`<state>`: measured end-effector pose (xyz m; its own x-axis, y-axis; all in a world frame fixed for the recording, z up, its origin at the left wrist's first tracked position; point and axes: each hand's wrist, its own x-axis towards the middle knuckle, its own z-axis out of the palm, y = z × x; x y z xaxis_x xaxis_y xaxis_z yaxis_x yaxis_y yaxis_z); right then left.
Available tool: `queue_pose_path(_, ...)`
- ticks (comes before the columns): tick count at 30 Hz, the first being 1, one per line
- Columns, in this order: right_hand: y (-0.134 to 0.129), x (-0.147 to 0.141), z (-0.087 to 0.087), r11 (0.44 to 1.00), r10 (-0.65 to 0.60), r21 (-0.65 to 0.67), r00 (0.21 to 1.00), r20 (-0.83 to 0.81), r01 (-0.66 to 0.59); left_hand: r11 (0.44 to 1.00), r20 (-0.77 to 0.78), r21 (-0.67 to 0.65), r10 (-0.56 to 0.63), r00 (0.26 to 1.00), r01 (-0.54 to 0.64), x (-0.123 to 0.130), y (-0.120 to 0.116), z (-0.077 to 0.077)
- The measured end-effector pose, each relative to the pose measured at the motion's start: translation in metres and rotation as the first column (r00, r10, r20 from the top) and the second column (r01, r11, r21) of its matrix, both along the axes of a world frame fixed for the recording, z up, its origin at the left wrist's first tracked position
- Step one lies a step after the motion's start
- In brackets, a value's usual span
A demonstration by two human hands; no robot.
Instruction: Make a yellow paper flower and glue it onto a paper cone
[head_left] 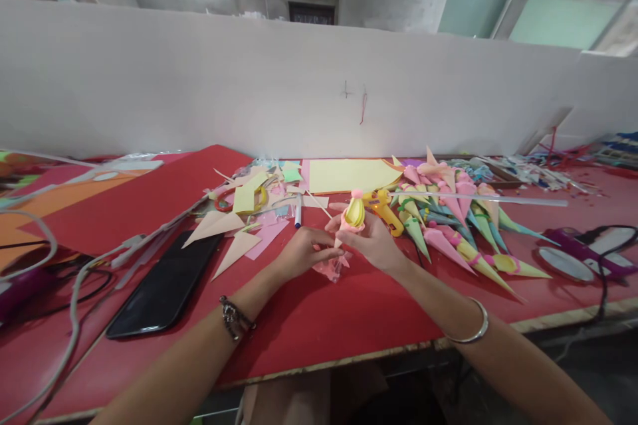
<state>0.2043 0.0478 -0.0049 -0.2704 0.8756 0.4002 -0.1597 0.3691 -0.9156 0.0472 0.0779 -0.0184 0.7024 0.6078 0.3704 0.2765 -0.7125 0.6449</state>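
A small paper ice cream cone with a yellow scoop, a pink ball on top and pink trim is between my hands over the red table. My right hand is closed around it from the right, the scoop showing above the fingers. From the left, my left hand pinches near its lower end; the exact contact is partly hidden. Crumpled pink material lies just beneath the fingers. Right behind my right hand rests a yellow glue gun, a long clear glue stick reaching out to the right.
Several finished paper cones are heaped at right. Paper scraps, scissors, a marker and a black phone lie left. Yellow sheets sit behind. White cables cross the left side; a purple device stands right.
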Motion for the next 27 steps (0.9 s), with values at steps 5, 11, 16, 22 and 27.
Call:
queue_pose_path(5, 0.001, 0.0, 0.002, 1.0, 0.007, -0.004, 0.999, -0.041, -0.007, 0.993, 0.004, -0.113, -0.023, 1.0, 0.023, 0.001, -0.003, 0.003)
queue_pose_path(11, -0.002, 0.0, 0.004, 0.996, 0.089, 0.021, 0.995, -0.047, -0.088, 1.0, 0.01, -0.016, 0.003, 1.0, -0.003, 0.002, 0.0, 0.001)
queue_pose_path(16, -0.001, 0.002, 0.003, 0.996, 0.007, 0.094, 1.0, 0.026, -0.01, 0.988, 0.0, 0.133, 0.075, 0.997, -0.074, 0.002, 0.001, -0.001)
queue_pose_path(22, 0.003, 0.002, -0.005, 0.991, 0.078, 0.106, 0.993, 0.086, -0.087, 0.98, 0.017, 0.176, 0.096, 0.995, -0.097, 0.0, 0.004, -0.004)
queue_pose_path(27, 0.005, 0.003, -0.006, 0.968, -0.008, 0.246, 0.978, 0.21, -0.045, 0.981, 0.047, 0.167, 0.097, 0.994, -0.103, -0.002, 0.006, -0.006)
